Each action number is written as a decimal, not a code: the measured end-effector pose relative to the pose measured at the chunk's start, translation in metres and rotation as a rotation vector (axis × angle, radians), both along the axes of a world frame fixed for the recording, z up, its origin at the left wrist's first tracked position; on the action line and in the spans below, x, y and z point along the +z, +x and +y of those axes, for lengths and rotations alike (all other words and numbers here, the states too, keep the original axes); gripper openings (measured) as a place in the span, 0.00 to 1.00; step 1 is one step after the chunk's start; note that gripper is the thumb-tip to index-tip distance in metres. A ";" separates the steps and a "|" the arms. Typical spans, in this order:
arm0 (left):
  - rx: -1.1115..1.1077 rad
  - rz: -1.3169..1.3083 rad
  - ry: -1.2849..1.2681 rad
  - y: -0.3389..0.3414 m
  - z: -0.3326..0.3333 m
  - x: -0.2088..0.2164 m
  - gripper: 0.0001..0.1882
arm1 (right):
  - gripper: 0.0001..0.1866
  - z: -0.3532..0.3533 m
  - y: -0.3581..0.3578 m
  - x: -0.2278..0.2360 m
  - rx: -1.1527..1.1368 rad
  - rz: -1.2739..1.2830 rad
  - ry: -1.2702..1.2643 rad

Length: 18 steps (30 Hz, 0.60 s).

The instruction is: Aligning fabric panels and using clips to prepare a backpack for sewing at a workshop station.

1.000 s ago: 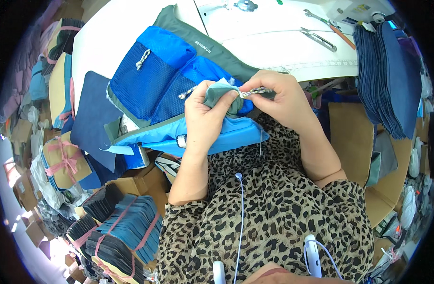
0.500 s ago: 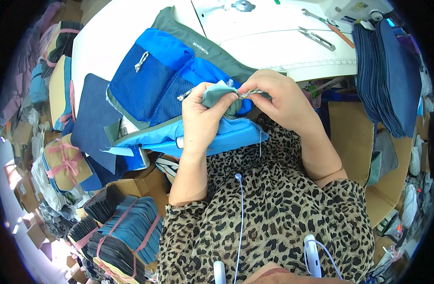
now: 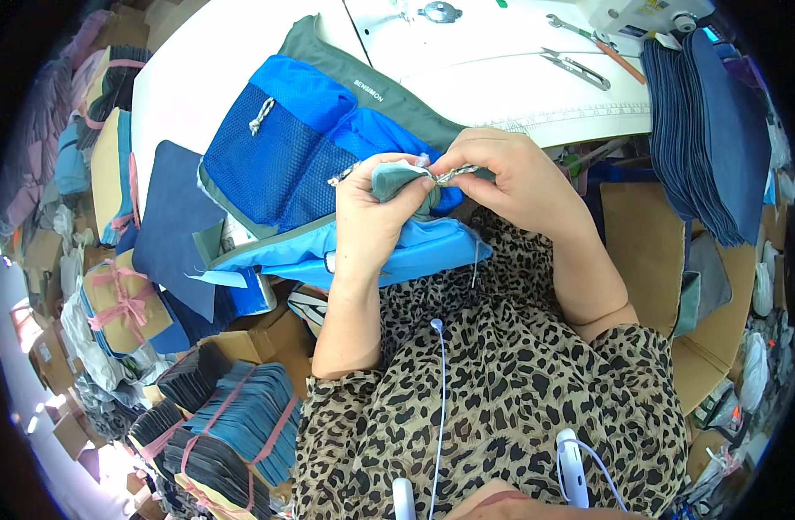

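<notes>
My left hand (image 3: 369,221) is closed on a bunched grey-green fabric edge (image 3: 393,180) of a blue bag piece, thumb pressed on top. Right beside it, my right hand (image 3: 523,186) pinches a light patterned cord (image 3: 459,172) that meets the fabric at my left thumb tip. The bag piece lies partly on the table and hangs toward my lap. It has blue mesh pockets (image 3: 280,160) with a short cord loop (image 3: 261,116), a dark green band (image 3: 376,91) along the far side, and a light blue lining (image 3: 423,250) underneath my hands.
Beyond the hands, the white sewing table (image 3: 501,91) holds thread snips (image 3: 576,68), a wrench (image 3: 577,29) and an orange-handled tool (image 3: 621,62). Dark blue panels (image 3: 731,139) are stacked at right, above a cardboard box (image 3: 644,260). Pink-tied fabric bundles (image 3: 241,416) stand at left.
Both hands keep their hold at nearly the same spot. The grey-green fabric fold has shifted slightly between my left fingers, and the view has moved a little.
</notes>
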State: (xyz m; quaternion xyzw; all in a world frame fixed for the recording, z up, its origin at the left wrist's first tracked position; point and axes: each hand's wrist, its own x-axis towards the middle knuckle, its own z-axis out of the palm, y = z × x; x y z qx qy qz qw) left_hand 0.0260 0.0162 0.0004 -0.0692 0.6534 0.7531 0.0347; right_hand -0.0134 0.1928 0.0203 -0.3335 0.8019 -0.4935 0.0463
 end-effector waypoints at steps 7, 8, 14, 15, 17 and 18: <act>-0.012 0.002 -0.050 0.001 0.000 0.000 0.06 | 0.07 0.002 0.000 0.002 0.036 0.042 0.055; -0.012 0.003 -0.050 0.001 0.000 0.001 0.06 | 0.07 0.002 0.000 0.003 0.043 0.050 0.055; -0.030 -0.014 -0.023 0.001 -0.002 -0.001 0.06 | 0.07 0.004 -0.006 0.016 0.053 -0.137 0.056; -0.032 -0.001 0.005 0.000 -0.003 -0.003 0.07 | 0.07 0.005 -0.008 0.014 0.075 -0.073 0.041; -0.034 0.013 0.034 0.000 -0.004 -0.005 0.07 | 0.07 0.004 -0.008 0.014 0.070 -0.089 0.062; -0.041 0.012 0.027 0.000 -0.005 -0.004 0.07 | 0.08 0.003 -0.008 0.015 0.068 -0.106 0.081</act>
